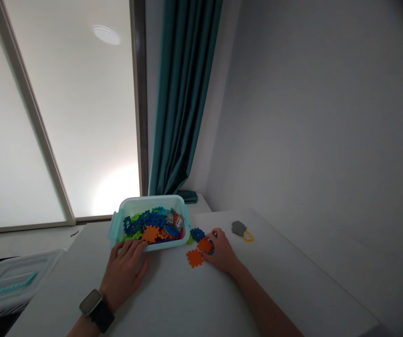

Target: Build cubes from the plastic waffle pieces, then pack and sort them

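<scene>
Table [166, 299], one, white, in the head view; the left hand [124, 266], fingers loosely curved and thumb apart, touches the near rim of one pale green bin [173, 244] of toothed pieces [155, 220] too jumbled to count; the right hand [222, 252] pinches one orange piece [204, 245] between thumb and fingers; near it lie one flat orange tile [194, 258], one blue piece [197, 234] and one green piece [190, 240]; farther right, one grey piece [238, 228] and one yellow frame [248, 237]

Dim overall; brightest glare sits low on the pale panel [78, 117], an oval light spot above. Soft, faint shadow lies on the white table [176, 304] beside the left hand [124, 269]. Upper right corner darkens toward black.
</scene>
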Demonstrator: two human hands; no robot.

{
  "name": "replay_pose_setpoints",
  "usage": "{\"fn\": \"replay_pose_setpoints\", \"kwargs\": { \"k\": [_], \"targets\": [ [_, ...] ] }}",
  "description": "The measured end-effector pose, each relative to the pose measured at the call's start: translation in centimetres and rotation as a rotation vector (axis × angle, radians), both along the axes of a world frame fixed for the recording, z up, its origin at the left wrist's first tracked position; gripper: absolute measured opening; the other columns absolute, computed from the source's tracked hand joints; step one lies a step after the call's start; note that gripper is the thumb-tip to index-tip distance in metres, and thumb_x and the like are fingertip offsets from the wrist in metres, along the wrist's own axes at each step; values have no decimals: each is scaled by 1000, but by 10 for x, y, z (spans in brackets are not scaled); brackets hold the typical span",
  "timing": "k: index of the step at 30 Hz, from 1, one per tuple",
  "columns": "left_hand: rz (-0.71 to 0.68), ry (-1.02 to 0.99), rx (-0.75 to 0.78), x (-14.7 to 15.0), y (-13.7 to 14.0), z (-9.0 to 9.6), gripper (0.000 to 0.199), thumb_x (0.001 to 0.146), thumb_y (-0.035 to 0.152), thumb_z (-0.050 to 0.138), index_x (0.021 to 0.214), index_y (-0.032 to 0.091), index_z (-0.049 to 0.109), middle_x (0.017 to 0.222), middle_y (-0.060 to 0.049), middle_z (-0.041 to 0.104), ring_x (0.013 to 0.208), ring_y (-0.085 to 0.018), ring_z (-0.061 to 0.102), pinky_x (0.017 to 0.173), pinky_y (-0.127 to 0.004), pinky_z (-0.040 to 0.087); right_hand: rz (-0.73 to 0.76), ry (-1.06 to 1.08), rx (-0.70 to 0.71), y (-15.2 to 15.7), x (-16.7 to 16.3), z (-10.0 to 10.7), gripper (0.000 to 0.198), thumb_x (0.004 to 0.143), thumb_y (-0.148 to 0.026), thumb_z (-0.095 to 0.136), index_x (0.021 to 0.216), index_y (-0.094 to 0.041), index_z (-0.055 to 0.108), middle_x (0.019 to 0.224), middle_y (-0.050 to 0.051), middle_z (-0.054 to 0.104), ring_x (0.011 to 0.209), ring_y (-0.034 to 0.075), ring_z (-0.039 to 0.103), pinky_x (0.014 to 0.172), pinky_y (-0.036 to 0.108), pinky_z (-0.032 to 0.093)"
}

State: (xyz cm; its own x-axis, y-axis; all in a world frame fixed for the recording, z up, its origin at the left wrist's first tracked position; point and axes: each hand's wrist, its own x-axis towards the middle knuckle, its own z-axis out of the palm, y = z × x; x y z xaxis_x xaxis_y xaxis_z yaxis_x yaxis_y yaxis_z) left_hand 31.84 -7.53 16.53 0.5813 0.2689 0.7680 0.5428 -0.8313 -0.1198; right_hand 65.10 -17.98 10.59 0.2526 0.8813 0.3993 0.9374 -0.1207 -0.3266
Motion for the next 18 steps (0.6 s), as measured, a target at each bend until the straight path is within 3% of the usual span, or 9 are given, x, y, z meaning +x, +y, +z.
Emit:
{"fn": "replay_pose_setpoints", "kwargs": {
  "k": [6, 10, 18],
  "targets": [
    [-1, 3, -9, -1, 0, -1, 19, 92, 20, 47, 105, 21, 61, 99, -8, 74, 95, -26, 66, 88, -41, 39, -4, 65, 41, 0, -4, 1, 31, 73, -31, 71, 99, -22, 57, 107, 9, 59, 106, 29, 53, 94, 41, 44],
    [-15, -4, -5, -1, 1, -2, 19, 92, 20, 48, 106, 21, 61, 99, -8, 74, 95, -27, 66, 89, -42, 39, -71, 180, 100, 1, -2, -2, 32, 71, -33, 71, 95, -24, 53, 99, 6, 62, 97, 27, 58, 82, 36, 47],
    [-2, 12, -28, 0, 2, -4, 20, 92, 19, 48, 107, 19, 61, 101, -9, 74, 95, -27, 67, 89, -43, 39, -235, 558, 364, 10, 21, -1, 43, 71, -53, 69, 96, -24, 48, 93, 6, 65, 93, 28, 65, 79, 39, 50]
  ]
}}
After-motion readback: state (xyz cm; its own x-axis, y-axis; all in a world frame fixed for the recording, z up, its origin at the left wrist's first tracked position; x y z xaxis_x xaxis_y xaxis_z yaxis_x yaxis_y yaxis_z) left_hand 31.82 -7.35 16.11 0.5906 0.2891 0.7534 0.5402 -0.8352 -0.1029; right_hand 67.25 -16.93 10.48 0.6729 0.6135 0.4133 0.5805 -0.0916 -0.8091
